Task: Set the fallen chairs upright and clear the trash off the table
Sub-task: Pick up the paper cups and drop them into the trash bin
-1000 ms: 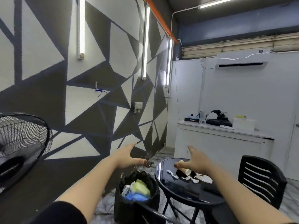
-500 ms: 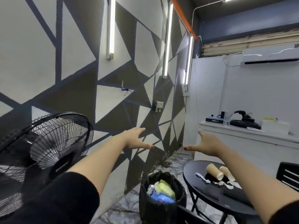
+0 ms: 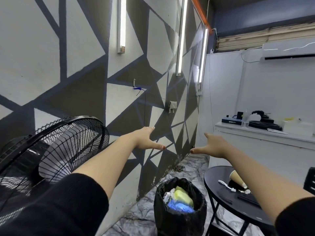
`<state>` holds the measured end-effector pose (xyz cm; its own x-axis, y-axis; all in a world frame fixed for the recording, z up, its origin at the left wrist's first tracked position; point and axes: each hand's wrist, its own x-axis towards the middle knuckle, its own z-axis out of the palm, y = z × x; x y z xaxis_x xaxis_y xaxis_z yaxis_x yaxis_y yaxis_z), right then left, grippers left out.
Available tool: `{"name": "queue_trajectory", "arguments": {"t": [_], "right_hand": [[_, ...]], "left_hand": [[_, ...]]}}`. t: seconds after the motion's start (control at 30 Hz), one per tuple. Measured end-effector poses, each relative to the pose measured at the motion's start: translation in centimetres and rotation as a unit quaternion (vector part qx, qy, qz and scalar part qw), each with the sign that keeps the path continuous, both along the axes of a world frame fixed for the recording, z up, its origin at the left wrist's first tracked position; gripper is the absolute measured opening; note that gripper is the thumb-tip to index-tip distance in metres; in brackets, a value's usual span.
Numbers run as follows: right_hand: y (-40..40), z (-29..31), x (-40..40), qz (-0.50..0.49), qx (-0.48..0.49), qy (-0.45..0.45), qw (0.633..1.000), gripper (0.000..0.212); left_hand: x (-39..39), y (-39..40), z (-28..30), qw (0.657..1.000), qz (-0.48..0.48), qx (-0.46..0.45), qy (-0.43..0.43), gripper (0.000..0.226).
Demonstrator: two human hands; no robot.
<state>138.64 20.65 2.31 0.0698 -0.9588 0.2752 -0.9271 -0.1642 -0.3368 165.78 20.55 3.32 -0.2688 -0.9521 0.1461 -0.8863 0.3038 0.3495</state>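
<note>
A round black table (image 3: 214, 183) stands at the lower right. On it lie a tipped paper cup (image 3: 237, 179), torn white paper scraps (image 3: 225, 184) and a flat black item (image 3: 247, 199). A black chair (image 3: 309, 182) shows only as an edge at the right border. Both my arms stretch out in front of me at chest height, well above the table. My left hand (image 3: 146, 137) is open, fingers spread, holding nothing. My right hand (image 3: 213, 144) is open too, thumb pointing left, empty.
A bin with a black liner (image 3: 179, 217) holding yellow, blue and white rubbish stands on the marble floor left of the table. A black standing fan (image 3: 56, 143) is close at my left. A white counter (image 3: 265, 133) with devices lines the right wall.
The view has swung left and up: the fan has come further into view, the table and chair have slid to the right edge. Both hands stayed open and rose off the table area.
</note>
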Motion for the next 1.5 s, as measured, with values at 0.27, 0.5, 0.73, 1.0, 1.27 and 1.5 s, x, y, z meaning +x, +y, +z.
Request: {"name": "queue_trajectory", "arguments": {"t": [0.27,0.5,0.73,1.0,1.27,1.5], "right_hand": [[-7.6,-0.6,0.8,-0.003,0.005,0.003,1.000,0.101],[-16.1,0.8,-0.1,-0.011,-0.001,0.007,1.000,0.101],[-23.1,1.4,-2.3,-0.024,-0.010,0.002,1.000,0.097],[-29.1,0.2,-5.1,-0.061,-0.008,0.009,0.998,0.104],[-35.7,0.2,-9.8,-0.138,0.005,0.014,0.990,0.111],[-40.2,1.1,-13.9,-0.203,-0.011,-0.008,0.979,0.114]], "left_hand": [[-0.5,-7.4,-0.3,1.000,-0.007,-0.003,-0.013,0.103],[-2.0,-16.1,0.7,1.000,-0.013,-0.014,-0.021,0.103],[-4.7,-23.7,0.3,0.999,-0.043,-0.025,-0.015,0.103],[-8.7,-31.8,-0.2,0.995,-0.094,-0.015,-0.009,0.102],[-14.2,-42.7,0.1,0.982,-0.185,-0.017,-0.014,0.101],[-19.1,-51.1,1.2,0.965,-0.261,-0.016,-0.003,0.105]]}}
